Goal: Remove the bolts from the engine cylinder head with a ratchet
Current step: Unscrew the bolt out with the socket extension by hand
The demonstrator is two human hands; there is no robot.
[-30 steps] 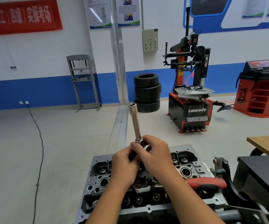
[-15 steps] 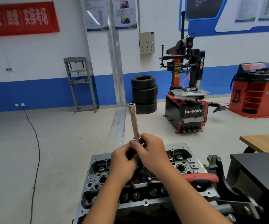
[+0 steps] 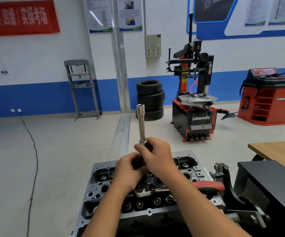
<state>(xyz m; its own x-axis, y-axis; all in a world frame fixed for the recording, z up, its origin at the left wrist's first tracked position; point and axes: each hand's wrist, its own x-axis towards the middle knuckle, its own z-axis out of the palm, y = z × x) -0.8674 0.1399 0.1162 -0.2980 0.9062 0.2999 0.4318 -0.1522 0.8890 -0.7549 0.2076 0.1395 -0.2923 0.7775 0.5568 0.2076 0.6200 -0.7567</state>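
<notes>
**wrench_noob:** Both hands are wrapped on the tool right now. Right hand [image 3: 157, 156] pinches around the base of the long socket extension [image 3: 141, 124], left hand [image 3: 129, 173] grips the dark bit just below it, and the shiny end sticks straight up. It's all held above the cylinder head [image 3: 114, 202], not down on any bolt. Looks to me like the pieces are being fitted together, though the joint is hidden under the fingers. How's this stuff going to handle?

**oldtorque:** Biggest first. Cylinder head is a cast metal lump, heavy and rigid, and it sits on what looks like a stand, so I'd guess it won't budge when you pull. Don't try to steady it by hand. It may be oily, hard to say from this.

Then the ratchet. I think that red handle [image 3: 206, 184] lying across the right side of the head is it. The rubbery-looking grip is where you hold it, far end for leverage.

Extension is polished steel, stiff, probably slick. Hold it low near the joint like you're doing, and keep it square or the socket could slip off.

Bolts are smallest; I can't pick them out clearly down in the wells.
</notes>
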